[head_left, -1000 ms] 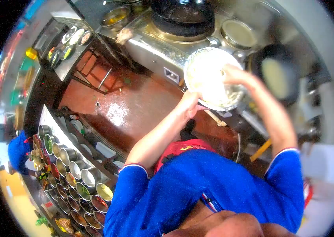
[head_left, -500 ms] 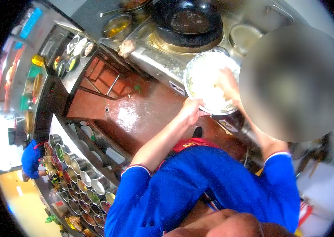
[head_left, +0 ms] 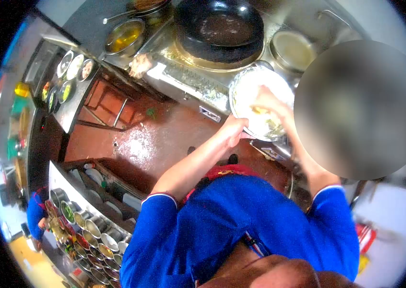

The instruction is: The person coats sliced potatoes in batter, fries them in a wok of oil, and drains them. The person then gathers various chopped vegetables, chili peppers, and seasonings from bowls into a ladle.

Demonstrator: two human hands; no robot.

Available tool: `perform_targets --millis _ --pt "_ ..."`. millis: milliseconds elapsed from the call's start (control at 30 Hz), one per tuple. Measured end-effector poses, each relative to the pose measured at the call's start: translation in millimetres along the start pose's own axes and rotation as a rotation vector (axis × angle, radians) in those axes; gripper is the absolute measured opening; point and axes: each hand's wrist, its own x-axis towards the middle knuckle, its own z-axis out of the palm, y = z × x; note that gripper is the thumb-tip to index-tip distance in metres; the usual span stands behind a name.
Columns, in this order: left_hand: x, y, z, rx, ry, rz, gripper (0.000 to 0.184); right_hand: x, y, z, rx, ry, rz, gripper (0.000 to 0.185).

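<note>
My left hand [head_left: 235, 131] grips the near-left rim of a wide bowl [head_left: 241, 89], thumb over the edge. The bowl holds something pale and yellowish [head_left: 263, 114], partly washed out by glare. Inside it is my right hand [head_left: 267, 102], its fingers down in the contents; glare hides their shape and whether they hold anything. Just beyond the bowl, a black wok [head_left: 222, 26] rests on the stove [head_left: 164, 72]. A round metal lid or pan [head_left: 293, 49] lies to the right of the wok.
A metal bowl of yellow liquid [head_left: 125, 38] stands left of the wok. Several metal containers [head_left: 96, 225] fill the lower-left counter, with a person in blue [head_left: 36, 213] beside it. Plates of food [head_left: 74, 67] stand on a table at upper left. A blurred disc covers the right.
My right hand has shifted within the bowl, and more of the yellowish contents shows. The camera view has turned and moved a little. My left hand keeps its grip on the rim.
</note>
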Motion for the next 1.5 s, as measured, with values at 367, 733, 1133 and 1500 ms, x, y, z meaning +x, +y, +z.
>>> perform_targets --millis 367,733,1133,1500 --pt "35 16 -31 -0.072 -0.012 -0.066 0.056 22 78 -6 -0.192 0.173 -0.221 0.052" --pt "36 15 -1 -0.108 0.003 -0.002 0.051 3 44 36 -0.285 0.591 -0.391 0.045" --pt "26 10 -11 -0.003 -0.037 -0.043 0.054 1 66 -42 -0.276 0.091 -0.166 0.055" --pt "30 3 -20 -0.048 0.047 0.000 0.048 25 39 14 -0.375 0.051 -0.429 0.044"
